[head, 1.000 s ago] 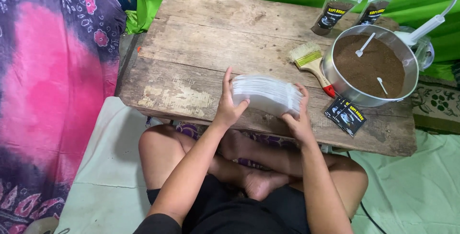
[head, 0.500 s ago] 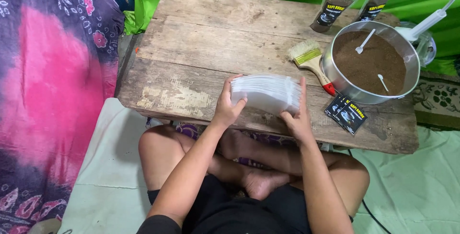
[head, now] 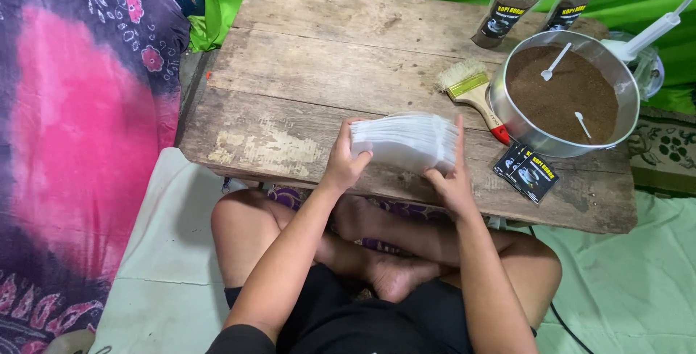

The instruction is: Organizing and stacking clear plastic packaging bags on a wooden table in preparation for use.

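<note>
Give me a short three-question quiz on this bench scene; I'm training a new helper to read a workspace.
1. True or false: both hands grip the stack of white sheets over the wooden table.
2. What lies between the stack and the metal bowl of brown powder? A) a paintbrush B) scissors C) a cup
3. How many white spoons rest in the powder?

Key:
1. True: the left hand holds its left end and the right hand its right end.
2. A, the paintbrush with a red handle tip.
3. Two: one white spoon toward the back, another nearer the front.
</note>
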